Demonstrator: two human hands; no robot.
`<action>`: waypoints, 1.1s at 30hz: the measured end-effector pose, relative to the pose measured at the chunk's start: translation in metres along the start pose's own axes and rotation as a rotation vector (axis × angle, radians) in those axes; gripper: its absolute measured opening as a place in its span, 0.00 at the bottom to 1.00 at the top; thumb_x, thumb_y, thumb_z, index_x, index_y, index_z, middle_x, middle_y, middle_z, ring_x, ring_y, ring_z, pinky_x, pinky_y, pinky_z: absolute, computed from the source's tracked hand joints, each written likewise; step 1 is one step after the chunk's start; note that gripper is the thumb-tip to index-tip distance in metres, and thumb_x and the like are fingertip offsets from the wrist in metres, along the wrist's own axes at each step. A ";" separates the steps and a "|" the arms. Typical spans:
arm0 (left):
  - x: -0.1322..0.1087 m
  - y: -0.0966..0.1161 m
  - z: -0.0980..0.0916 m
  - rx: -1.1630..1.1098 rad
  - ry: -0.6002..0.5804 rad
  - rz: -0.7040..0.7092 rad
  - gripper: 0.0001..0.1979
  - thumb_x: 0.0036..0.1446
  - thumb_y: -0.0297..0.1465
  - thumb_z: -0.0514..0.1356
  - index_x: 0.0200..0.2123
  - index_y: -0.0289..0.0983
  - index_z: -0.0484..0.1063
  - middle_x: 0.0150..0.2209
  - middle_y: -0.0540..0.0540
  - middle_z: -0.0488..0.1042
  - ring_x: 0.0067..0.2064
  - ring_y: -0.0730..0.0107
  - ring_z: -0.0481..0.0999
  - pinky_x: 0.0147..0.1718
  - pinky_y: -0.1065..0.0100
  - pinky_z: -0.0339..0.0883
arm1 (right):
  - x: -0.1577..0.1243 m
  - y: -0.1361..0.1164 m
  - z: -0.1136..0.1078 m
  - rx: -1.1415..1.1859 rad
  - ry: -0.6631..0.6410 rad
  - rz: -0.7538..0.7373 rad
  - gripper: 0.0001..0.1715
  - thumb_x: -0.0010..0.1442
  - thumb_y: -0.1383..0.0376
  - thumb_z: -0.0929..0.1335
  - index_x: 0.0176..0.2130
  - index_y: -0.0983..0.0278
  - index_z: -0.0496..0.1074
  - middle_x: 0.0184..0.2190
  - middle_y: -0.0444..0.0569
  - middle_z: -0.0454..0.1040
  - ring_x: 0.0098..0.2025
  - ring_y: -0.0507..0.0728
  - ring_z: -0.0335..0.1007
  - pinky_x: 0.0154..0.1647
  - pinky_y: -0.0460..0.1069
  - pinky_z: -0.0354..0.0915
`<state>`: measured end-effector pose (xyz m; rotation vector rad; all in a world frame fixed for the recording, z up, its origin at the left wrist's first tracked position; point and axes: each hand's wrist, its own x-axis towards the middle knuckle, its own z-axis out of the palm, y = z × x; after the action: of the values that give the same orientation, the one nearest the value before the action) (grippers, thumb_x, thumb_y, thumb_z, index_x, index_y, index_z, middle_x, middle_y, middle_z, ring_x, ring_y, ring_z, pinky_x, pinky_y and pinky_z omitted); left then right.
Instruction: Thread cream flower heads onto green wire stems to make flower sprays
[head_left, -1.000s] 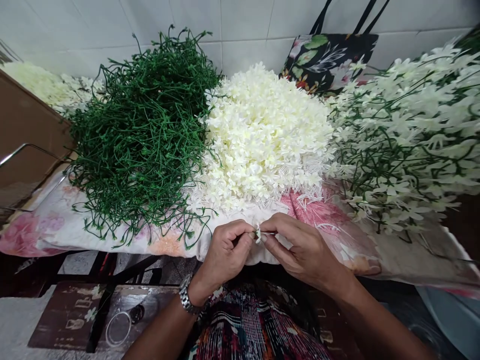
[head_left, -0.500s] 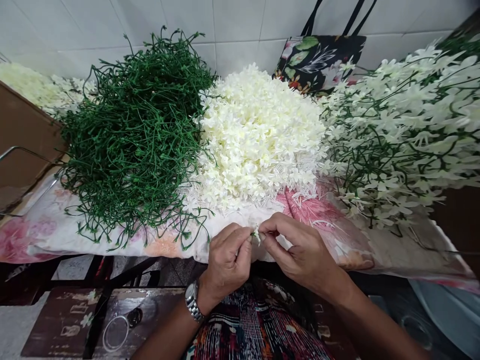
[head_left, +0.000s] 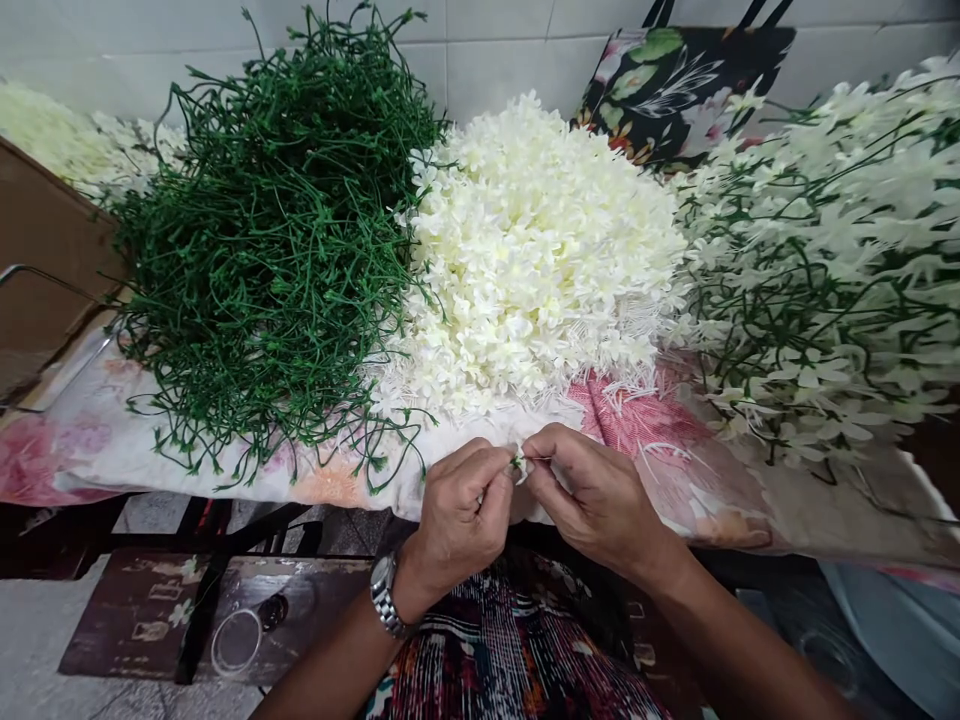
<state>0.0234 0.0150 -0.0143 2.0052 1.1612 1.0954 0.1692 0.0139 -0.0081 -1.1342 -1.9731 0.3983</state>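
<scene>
Barely shifted from the spot they held half a second ago, the person's bare left hand (head_left: 465, 510) and bare right hand (head_left: 596, 500) sit tip to tip, while the whole view has tilted so that the heaps stand higher in it. Behind everything runs a pale, smooth tiled wall (head_left: 499, 75). Floral-printed soft cloth (head_left: 334, 487), white with pink and orange patches, covers the work surface. On it, at the left, rises a tangled mound of thin, wiry, dark green stems (head_left: 277, 250). Spiky, airy sprays of white blossoms on green stems (head_left: 840, 270) fill the right side, overlapping the lower corner of a black floral-print bag (head_left: 682, 95). Between mound and sprays lies a dense, ruffled heap of cream-white petalled flowers (head_left: 532, 260). A plain brown cardboard panel (head_left: 45, 260) blocks part of another pale heap at far left. Below the cloth are a worn dark-brown board (head_left: 124, 625) and a clear, round-rimmed container (head_left: 236, 643). A silver link-band watch (head_left: 386, 595) circles the left wrist. Smallest is a single white flower with a green base (head_left: 520, 465), between the hands over the cloth's front edge: left thumb and forefinger pinch its green side, right thumb and forefinger its petal side.
</scene>
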 end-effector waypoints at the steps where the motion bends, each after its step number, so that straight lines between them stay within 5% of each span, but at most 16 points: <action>1: 0.000 0.000 0.000 -0.002 -0.005 -0.011 0.13 0.53 0.19 0.49 0.19 0.37 0.56 0.19 0.53 0.55 0.22 0.76 0.56 0.21 0.73 0.52 | 0.000 0.001 0.001 -0.003 0.002 -0.005 0.07 0.57 0.74 0.60 0.30 0.63 0.63 0.21 0.42 0.65 0.22 0.48 0.62 0.23 0.43 0.61; 6: 0.001 -0.001 -0.003 -0.263 0.005 -0.190 0.11 0.54 0.24 0.52 0.20 0.36 0.65 0.19 0.53 0.60 0.22 0.76 0.60 0.22 0.73 0.54 | 0.002 0.001 -0.010 0.019 -0.007 -0.001 0.04 0.59 0.71 0.62 0.34 0.64 0.64 0.24 0.44 0.68 0.26 0.49 0.66 0.26 0.44 0.63; 11: 0.008 0.003 -0.002 -0.772 0.242 -0.517 0.05 0.51 0.30 0.59 0.26 0.35 0.72 0.19 0.53 0.67 0.21 0.78 0.63 0.23 0.74 0.58 | -0.006 -0.010 -0.024 -0.009 0.049 0.045 0.02 0.60 0.68 0.63 0.37 0.64 0.65 0.28 0.46 0.69 0.30 0.51 0.66 0.30 0.45 0.65; 17: 0.021 0.014 0.006 -0.909 0.423 -0.611 0.04 0.48 0.29 0.61 0.24 0.35 0.71 0.17 0.54 0.67 0.23 0.78 0.65 0.26 0.75 0.58 | -0.028 -0.026 0.002 0.049 -0.141 -0.063 0.12 0.59 0.70 0.63 0.45 0.66 0.63 0.31 0.49 0.68 0.33 0.53 0.65 0.32 0.47 0.67; 23: 0.021 0.021 0.000 -1.070 0.463 -0.688 0.07 0.40 0.28 0.65 0.20 0.35 0.68 0.19 0.53 0.67 0.23 0.77 0.65 0.28 0.72 0.59 | -0.029 -0.017 0.016 -0.029 0.049 -0.173 0.10 0.57 0.77 0.61 0.38 0.66 0.65 0.26 0.48 0.67 0.29 0.52 0.62 0.28 0.47 0.63; 28: 0.007 0.016 -0.012 -1.213 0.271 -0.633 0.08 0.37 0.23 0.63 0.13 0.35 0.66 0.20 0.51 0.66 0.27 0.73 0.66 0.33 0.68 0.61 | -0.022 -0.014 0.001 0.088 0.082 -0.102 0.10 0.57 0.78 0.60 0.36 0.66 0.63 0.24 0.46 0.64 0.27 0.51 0.60 0.26 0.46 0.61; 33: -0.003 0.012 -0.016 -1.049 0.098 -0.566 0.05 0.45 0.23 0.61 0.22 0.35 0.76 0.27 0.48 0.70 0.32 0.70 0.69 0.34 0.69 0.61 | -0.009 -0.017 -0.015 0.177 -0.046 -0.169 0.10 0.56 0.78 0.60 0.37 0.66 0.63 0.26 0.47 0.66 0.28 0.50 0.60 0.27 0.45 0.60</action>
<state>0.0134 0.0082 0.0019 0.7683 0.8248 1.1411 0.1742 -0.0048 0.0070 -0.8479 -2.0120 0.5016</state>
